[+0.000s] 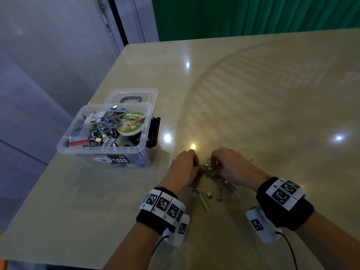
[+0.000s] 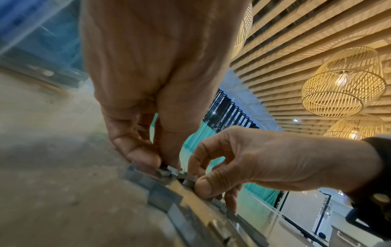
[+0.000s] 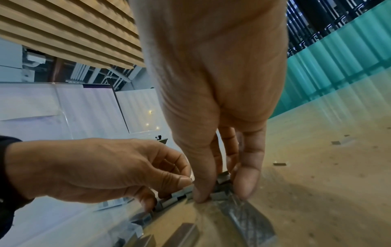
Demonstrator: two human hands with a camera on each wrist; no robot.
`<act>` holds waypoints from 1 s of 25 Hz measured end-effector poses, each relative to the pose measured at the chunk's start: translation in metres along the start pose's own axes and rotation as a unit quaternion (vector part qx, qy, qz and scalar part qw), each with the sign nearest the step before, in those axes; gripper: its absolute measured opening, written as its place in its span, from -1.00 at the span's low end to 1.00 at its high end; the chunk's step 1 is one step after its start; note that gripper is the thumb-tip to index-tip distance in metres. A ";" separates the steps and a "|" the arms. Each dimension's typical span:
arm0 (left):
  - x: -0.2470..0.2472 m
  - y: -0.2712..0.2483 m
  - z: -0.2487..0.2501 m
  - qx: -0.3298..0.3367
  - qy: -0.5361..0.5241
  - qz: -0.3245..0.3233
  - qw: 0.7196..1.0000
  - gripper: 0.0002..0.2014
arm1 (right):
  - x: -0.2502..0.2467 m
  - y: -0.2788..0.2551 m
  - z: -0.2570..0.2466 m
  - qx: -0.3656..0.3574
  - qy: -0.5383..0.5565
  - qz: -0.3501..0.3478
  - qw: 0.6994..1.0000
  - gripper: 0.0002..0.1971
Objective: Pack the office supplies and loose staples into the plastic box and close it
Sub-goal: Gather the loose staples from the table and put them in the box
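Staples (image 1: pixel 209 168) pinched by left hand (image 1: pixel 183 168) and right hand (image 1: pixel 231 166), plastic box (image 1: pixel 81 149) open nearby

The clear plastic box (image 1: pixel 109 151) stood open near the left edge of the tabletop (image 1: pixel 253 106), and its lid (image 1: pixel 134 94) lay flat just behind it. Inside lay a heap of grey staple strips (image 1: pixel 101 129), a roll of masking tape (image 1: pixel 132 123) with a green label, and a red item (image 1: pixel 79 142). The loose staples (image 1: pixel 211 184) lay scattered on the tabletop, well apart from the box, short grey strips and small pieces.
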State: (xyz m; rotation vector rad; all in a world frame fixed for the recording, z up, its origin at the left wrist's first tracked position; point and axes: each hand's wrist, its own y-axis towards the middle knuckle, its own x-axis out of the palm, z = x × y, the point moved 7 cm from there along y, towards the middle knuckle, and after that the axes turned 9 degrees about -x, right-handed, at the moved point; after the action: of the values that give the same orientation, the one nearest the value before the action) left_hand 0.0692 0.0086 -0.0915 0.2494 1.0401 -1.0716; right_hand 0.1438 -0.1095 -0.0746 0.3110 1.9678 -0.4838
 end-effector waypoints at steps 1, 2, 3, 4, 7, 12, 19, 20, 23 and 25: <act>0.001 0.001 0.000 -0.002 0.002 -0.004 1.000 -0.79 | 0.001 0.001 0.001 0.003 -0.002 -0.006 1.000 -0.65; 0.001 0.001 0.000 -0.004 -0.002 -0.009 1.000 -0.80 | 0.003 0.002 0.002 0.006 -0.003 -0.013 1.000 -0.62; 0.001 0.001 -0.001 -0.009 -0.011 -0.015 1.000 -0.80 | 0.003 0.003 0.002 0.007 -0.003 -0.018 1.000 -0.59; 0.000 0.000 -0.002 -0.012 -0.028 -0.021 0.999 -0.77 | 0.004 0.004 0.002 0.008 -0.001 -0.021 1.000 -0.57; -0.001 -0.001 -0.003 -0.013 -0.052 -0.044 0.998 -0.64 | 0.003 0.005 0.001 0.005 0.002 -0.027 1.000 -0.57; 0.002 0.004 -0.001 -0.002 -0.011 -0.048 0.999 -0.86 | 0.004 0.009 0.003 0.003 -0.011 -0.036 0.999 -0.64; 0.011 0.005 0.002 0.016 0.047 -0.045 0.998 -0.89 | 0.006 0.012 0.005 -0.022 0.041 -0.013 0.999 -0.77; 0.012 0.005 0.003 0.018 0.054 -0.044 0.997 -0.88 | 0.007 0.013 0.005 -0.028 0.033 -0.013 0.999 -0.76; 0.007 0.005 0.004 0.015 0.051 -0.039 0.998 -0.85 | 0.004 0.013 0.006 -0.042 0.027 0.003 0.999 -0.80; 0.001 0.004 0.005 0.013 0.025 -0.036 0.999 -0.84 | -0.001 0.013 0.003 -0.058 0.030 0.016 0.998 -0.84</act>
State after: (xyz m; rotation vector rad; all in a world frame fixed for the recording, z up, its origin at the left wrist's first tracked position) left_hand 0.0756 0.0074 -0.0907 0.2631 1.0875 -1.1498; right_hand 0.1524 -0.0997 -0.0775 0.2857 2.0360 -0.3411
